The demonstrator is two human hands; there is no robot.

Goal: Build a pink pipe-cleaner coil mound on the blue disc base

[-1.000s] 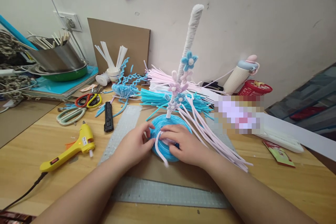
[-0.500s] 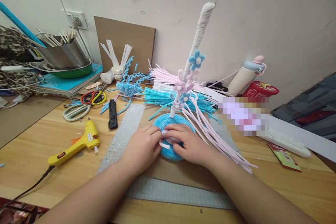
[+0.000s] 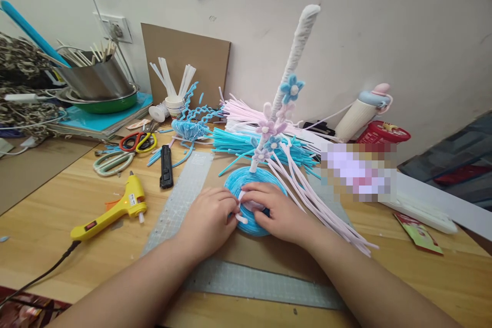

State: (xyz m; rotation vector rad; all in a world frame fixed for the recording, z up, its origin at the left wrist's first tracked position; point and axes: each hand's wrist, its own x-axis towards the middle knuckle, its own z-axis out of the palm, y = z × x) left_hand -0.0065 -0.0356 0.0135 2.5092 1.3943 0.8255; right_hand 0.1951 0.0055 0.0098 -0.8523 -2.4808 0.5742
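A round base (image 3: pixel 234 178) of coiled blue pipe cleaners lies on brown cardboard, with a pale pink patch at its centre. My left hand (image 3: pixel 209 218) is closed at the base's left side, pinching a pale pipe cleaner (image 3: pixel 241 219) whose curled end sticks out below the fingers. From the right, my right hand (image 3: pixel 279 212) curls over the base, its fingertips pressed on the pale pipe cleaner near the centre. Behind the hands a white-wrapped stem (image 3: pixel 294 51) rises from the base, leaning right. Blue and pink fuzzy flowers (image 3: pixel 292 88) sit along its lower half.
Left of the grey cutting mat (image 3: pixel 180 200) lie a yellow glue gun (image 3: pixel 115 210), a black tool (image 3: pixel 166 166) and scissors (image 3: pixel 115 161). Blue pipe cleaners (image 3: pixel 246 146) and pink ones (image 3: pixel 319 200) spread behind and right. A tumbler (image 3: pixel 357 113) stands against the wall.
The view has shifted slightly. My left fingers have moved a little away from the centre, and the pale pipe cleaner's curled end sits slightly lower; more of the pale centre shows.
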